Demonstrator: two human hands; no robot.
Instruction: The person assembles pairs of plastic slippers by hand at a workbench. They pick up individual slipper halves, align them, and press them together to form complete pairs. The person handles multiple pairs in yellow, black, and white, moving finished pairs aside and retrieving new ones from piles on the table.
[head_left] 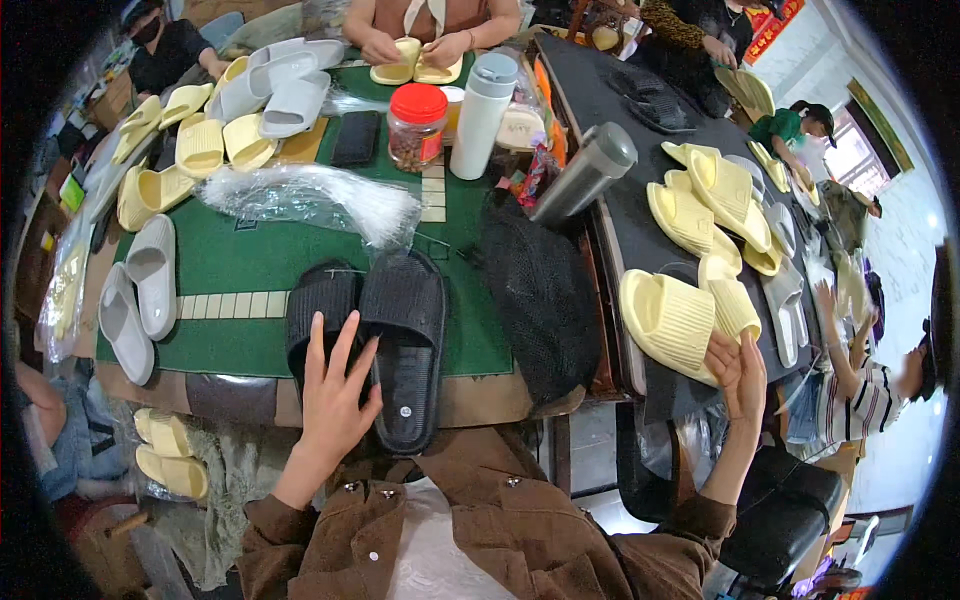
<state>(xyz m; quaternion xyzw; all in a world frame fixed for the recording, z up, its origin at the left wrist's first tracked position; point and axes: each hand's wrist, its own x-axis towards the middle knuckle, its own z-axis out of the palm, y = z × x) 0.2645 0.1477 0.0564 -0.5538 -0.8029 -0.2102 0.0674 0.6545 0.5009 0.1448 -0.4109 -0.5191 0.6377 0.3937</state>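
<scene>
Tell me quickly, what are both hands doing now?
Left hand: open, spread over the black slippers.
Right hand: at the yellow slippers; whether it grips cannot be told.

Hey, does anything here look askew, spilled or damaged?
I see no spill or damage. The yellow slides on the black tabletop look askew, though, overlapping at mixed angles, whereas the grey pair at left lies side by side.

Black slippers [404,305] and pale yellow slippers [668,320] have ribbed straps. The bench cover [240,345] is green, the jar lid [419,100] red, the jacket [540,550] brown, the shirt [868,415] white with dark stripes.
</scene>
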